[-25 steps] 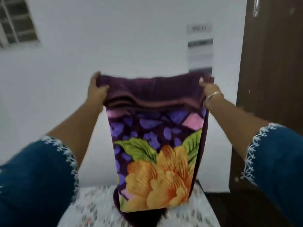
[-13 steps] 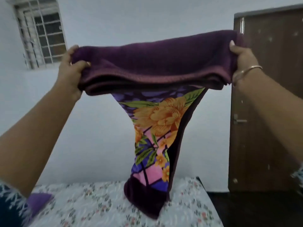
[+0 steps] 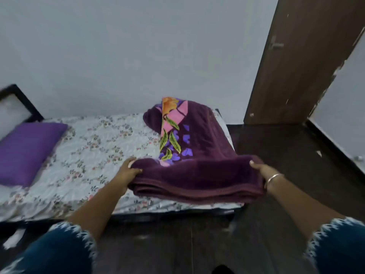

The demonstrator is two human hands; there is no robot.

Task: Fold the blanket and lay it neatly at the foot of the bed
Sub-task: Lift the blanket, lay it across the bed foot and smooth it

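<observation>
Gripping the folded, plush dark-purple blanket with its floral panel (image 3: 197, 155) by its near corners, we have our left hand (image 3: 128, 172) and right hand (image 3: 258, 169) curled round the thick layered edge, fingers holding it. It lies across the end of the bed with the flowered white sheet (image 3: 94, 147), away from the purple pillow (image 3: 25, 153); its far part looks bunched, perhaps unsettled. A brown wooden door (image 3: 296, 66) stands beyond.

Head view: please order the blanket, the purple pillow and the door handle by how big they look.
1. blanket, largest
2. purple pillow
3. door handle, smallest, though it stands farthest from the camera
</observation>
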